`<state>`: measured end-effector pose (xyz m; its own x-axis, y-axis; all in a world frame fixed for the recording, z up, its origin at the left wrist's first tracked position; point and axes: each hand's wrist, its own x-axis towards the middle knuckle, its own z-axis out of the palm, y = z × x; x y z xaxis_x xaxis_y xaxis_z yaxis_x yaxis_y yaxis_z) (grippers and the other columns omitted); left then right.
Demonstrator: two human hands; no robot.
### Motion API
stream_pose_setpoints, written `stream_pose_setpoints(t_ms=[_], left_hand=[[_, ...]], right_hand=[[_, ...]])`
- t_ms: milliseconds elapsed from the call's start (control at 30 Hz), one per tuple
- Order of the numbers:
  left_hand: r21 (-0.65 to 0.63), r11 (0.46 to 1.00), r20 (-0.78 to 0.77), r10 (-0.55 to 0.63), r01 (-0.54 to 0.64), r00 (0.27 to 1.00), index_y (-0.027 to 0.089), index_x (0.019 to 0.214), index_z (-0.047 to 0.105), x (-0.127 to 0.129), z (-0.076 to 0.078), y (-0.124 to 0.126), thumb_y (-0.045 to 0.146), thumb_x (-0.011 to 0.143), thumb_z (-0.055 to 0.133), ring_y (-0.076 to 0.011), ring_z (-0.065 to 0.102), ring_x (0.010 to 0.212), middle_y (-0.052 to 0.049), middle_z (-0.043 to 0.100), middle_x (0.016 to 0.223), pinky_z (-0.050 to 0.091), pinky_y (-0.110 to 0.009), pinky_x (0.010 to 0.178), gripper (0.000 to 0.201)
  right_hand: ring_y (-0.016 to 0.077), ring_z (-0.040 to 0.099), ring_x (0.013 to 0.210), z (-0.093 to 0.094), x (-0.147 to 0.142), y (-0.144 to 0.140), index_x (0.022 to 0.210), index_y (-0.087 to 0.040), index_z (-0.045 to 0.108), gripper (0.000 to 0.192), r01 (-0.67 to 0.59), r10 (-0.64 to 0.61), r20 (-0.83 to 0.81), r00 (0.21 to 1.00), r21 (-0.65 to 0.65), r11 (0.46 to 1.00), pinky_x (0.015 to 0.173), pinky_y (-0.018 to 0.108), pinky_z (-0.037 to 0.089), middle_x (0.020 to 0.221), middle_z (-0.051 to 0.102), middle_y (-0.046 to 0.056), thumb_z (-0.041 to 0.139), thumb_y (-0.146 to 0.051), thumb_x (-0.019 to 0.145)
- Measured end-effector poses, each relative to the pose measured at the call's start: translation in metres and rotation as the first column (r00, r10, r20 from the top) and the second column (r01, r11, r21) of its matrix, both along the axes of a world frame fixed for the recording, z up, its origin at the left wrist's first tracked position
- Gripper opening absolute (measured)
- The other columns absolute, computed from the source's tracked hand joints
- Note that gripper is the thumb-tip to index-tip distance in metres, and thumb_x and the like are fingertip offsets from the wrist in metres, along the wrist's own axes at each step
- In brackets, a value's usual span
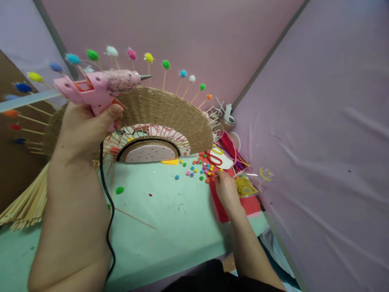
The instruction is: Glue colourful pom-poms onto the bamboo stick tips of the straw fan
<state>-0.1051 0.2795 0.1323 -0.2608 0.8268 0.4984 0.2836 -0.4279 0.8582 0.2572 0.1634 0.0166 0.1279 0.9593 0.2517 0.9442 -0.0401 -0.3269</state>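
While the pink glue gun (100, 87) is gripped up high in the left hand (86, 125), fingers wrapped tight round the handle and the metal nozzle aimed off to the right, its black cord (107, 211) is left dangling down past the forearm to the bottom of the frame. A clear glue stick (27, 99) can be seen poking out the back of the gun toward the left edge.

Just behind the gun, a half-round fan piece wound in jute twine (170, 115) is stood upright on the mint green table (170, 227), with thin wooden skewers fanned out from it and a colourful pompom stuck on each tip, like the green one (165, 64) near the top. A bundle of bare skewers (26, 205) is laid at the left edge of the table.

Over on the right, the right hand (225, 188) is set down on a red sheet (240, 207), fingertips pinched together right at the edge of a scatter of small loose pompoms (197, 167); whether 1 is actually caught between them can't be made out. A single green pompom (119, 190) and 1 loose skewer (135, 219) are lying apart nearer the middle of the table. Red-handled scissors (215, 157) and pipe cleaners (231, 152) are piled just beyond the hand.
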Motion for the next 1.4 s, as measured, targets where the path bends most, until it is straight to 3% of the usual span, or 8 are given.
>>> stream_pose_setpoints(t_ms=[267,467,767,867,967,1100,1267,1400], left_hand=[[0.035,0.999,-0.026,-0.004,0.005,1.0,0.003,0.085,0.065,0.002,0.003,-0.001,0.043,0.071,0.069,-0.0033,0.051,0.056,0.005,0.054,0.063,0.054,-0.048,0.078,0.042],[0.01,1.0,-0.017,-0.003,0.004,1.0,0.003,0.087,0.065,0.002,0.003,-0.001,0.035,0.073,0.071,-0.0035,0.051,0.057,0.004,0.054,0.065,0.053,-0.045,0.08,0.036],[-0.023,0.999,0.103,-0.029,0.032,0.994,0.011,0.077,0.063,0.003,0.006,-0.004,0.032,0.067,0.072,-0.0086,0.051,0.055,0.001,0.058,0.066,0.042,-0.022,0.053,0.024],[-0.067,0.996,0.086,-0.057,0.063,0.995,0.014,0.074,0.061,0.002,0.011,-0.008,0.035,0.068,0.073,-0.0107,0.051,0.058,0.001,0.057,0.066,0.041,-0.024,0.055,0.025],[-0.08,0.994,0.057,-0.074,0.079,0.996,0.016,0.073,0.061,0.0,0.015,-0.012,0.037,0.07,0.072,-0.0113,0.049,0.061,0.001,0.057,0.067,0.041,-0.024,0.057,0.025],[-0.05,0.992,0.051,-0.117,0.12,0.992,0.017,0.079,0.061,-0.004,0.016,-0.013,0.041,0.069,0.074,-0.0131,0.052,0.062,0.001,0.059,0.07,0.043,-0.025,0.056,0.029],[-0.051,0.99,0.019,-0.13,0.131,0.991,0.017,0.079,0.063,-0.008,0.015,-0.011,0.044,0.069,0.074,-0.0145,0.052,0.06,0.0,0.059,0.066,0.044,-0.026,0.054,0.031],[-0.023,0.984,0.05,-0.173,0.174,0.984,0.017,0.082,0.064,-0.007,0.015,-0.012,0.041,0.07,0.074,-0.013,0.052,0.059,-0.001,0.06,0.07,0.044,-0.025,0.052,0.029]], right_hand=[[0.0264,0.068,0.085,0.008,-0.01,-0.009,0.101,-0.02,0.07,0.023,-0.029,0.034,0.026,0.999,-0.15,0.988,0.073,0.033,0.047,0.098,0.072,0.012,0.05,-0.021,0.091],[0.0273,0.064,0.095,0.003,-0.016,-0.003,0.103,-0.02,0.07,0.021,-0.107,0.108,0.001,0.994,-0.13,0.986,0.083,0.037,0.048,0.103,0.07,0.012,0.055,-0.022,0.089],[0.028,0.06,0.101,-0.007,-0.029,0.011,0.098,-0.019,0.072,0.019,-0.155,0.163,0.03,0.986,-0.192,0.969,0.088,0.038,0.044,0.103,0.07,0.012,0.056,-0.017,0.088],[0.0261,0.062,0.096,-0.008,-0.032,0.01,0.094,-0.017,0.071,0.021,-0.173,0.167,-0.051,0.985,-0.145,0.974,0.086,0.036,0.046,0.097,0.069,0.012,0.051,-0.016,0.088],[0.0243,0.064,0.096,-0.008,-0.034,0.011,0.102,-0.016,0.069,0.027,-0.182,0.178,-0.241,0.954,0.003,0.983,0.086,0.035,0.049,0.102,0.068,0.012,0.047,-0.018,0.087],[0.0223,0.064,0.08,0.011,-0.042,0.02,0.094,-0.017,0.072,0.025,-0.212,0.248,-0.487,0.838,0.13,0.969,0.074,0.034,0.05,0.091,0.069,0.011,0.05,-0.028,0.087],[0.0177,0.061,0.071,0.074,-0.071,0.039,0.092,-0.019,0.072,0.027,-0.224,0.309,-0.796,0.52,0.222,0.949,0.064,0.028,0.048,0.079,0.069,0.005,0.07,-0.043,0.078],[0.015,0.062,0.075,0.119,-0.096,0.06,0.092,-0.022,0.073,0.027,-0.213,0.406,-0.856,0.321,0.352,0.911,0.069,0.026,0.049,0.084,0.071,0.003,0.077,-0.041,0.074]])
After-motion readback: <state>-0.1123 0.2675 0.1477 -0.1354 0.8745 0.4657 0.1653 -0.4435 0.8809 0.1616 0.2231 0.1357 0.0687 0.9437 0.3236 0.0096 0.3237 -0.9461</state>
